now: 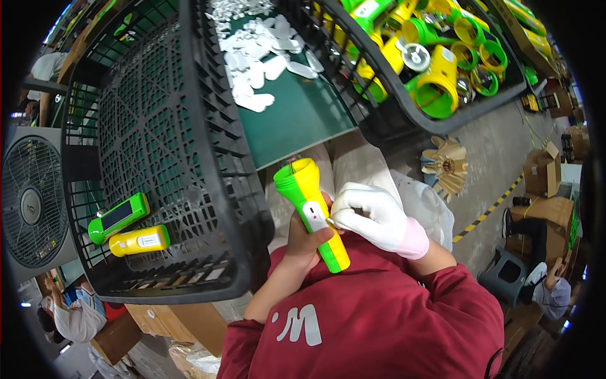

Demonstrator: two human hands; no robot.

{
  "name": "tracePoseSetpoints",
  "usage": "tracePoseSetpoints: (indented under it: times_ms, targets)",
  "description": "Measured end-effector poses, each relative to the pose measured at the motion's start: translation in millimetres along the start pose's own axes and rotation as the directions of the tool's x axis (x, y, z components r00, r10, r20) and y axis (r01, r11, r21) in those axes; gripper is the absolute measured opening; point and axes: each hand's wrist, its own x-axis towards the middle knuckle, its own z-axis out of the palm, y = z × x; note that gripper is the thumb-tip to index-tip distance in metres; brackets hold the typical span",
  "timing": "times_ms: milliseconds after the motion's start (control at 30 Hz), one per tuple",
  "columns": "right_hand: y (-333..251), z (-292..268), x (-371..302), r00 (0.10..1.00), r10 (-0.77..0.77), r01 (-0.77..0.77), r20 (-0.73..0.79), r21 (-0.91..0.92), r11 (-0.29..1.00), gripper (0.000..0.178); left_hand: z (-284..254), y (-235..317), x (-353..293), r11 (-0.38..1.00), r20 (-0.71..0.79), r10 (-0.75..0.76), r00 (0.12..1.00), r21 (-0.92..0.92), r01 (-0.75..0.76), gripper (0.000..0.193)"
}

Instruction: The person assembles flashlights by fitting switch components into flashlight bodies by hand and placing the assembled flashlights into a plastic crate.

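Note:
My bare left hand (305,237) is wrapped round a yellow and green flashlight body (309,203), held tilted in front of my chest. Its wide head points up and away, open, with a bit of wire showing inside. A pale oval plate with a switch sits on its side. My right hand (372,218), in a white glove, has its fingers curled in a pinch against the edge of that plate. What the pinch holds, if anything, is too small to make out.
A black basket (211,158) at left holds a green flashlight (118,218) and a yellow flashlight (140,240). White plastic pieces (259,66) lie on the green table (297,120). Another basket (435,123) at right is heaped with flashlight bodies. A fan (30,202) stands far left.

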Motion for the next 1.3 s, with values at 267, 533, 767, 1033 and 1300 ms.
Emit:
tracePoseSetpoints:
  times_ms: [267, 533, 767, 1033, 1300]
  targets:
    - [6, -4, -33, 0.951, -0.18, 0.164, -0.249, -0.086, 0.983, 0.012, 39, -17, 1, 0.994, -0.075, 0.046, 0.996, 0.098, -0.038, 0.048]
    - [-15, -12, -45, 0.961, -0.226, 0.174, -0.158, -0.287, 0.942, 0.016, 45, -19, -6, 0.952, -0.054, 0.15, 0.987, 0.279, -0.13, 0.047]
    - [-10, -4, -45, 0.885, -0.395, 0.276, -0.247, -0.404, 0.872, 0.016, 50, -9, -5, 0.956, -0.033, 0.115, 0.993, 0.274, -0.102, 0.051]
    - [-13, -10, -45, 0.925, -0.197, 0.192, -0.326, -0.048, 0.98, 0.016, 46, 2, -15, 0.997, 0.132, -0.077, 0.988, 0.035, 0.073, 0.059]
    - [-14, -10, -44, 0.876, -0.383, 0.283, -0.293, -0.33, 0.901, 0.019, 44, 3, -14, 0.988, 0.064, -0.133, 0.989, 0.084, 0.127, 0.063]
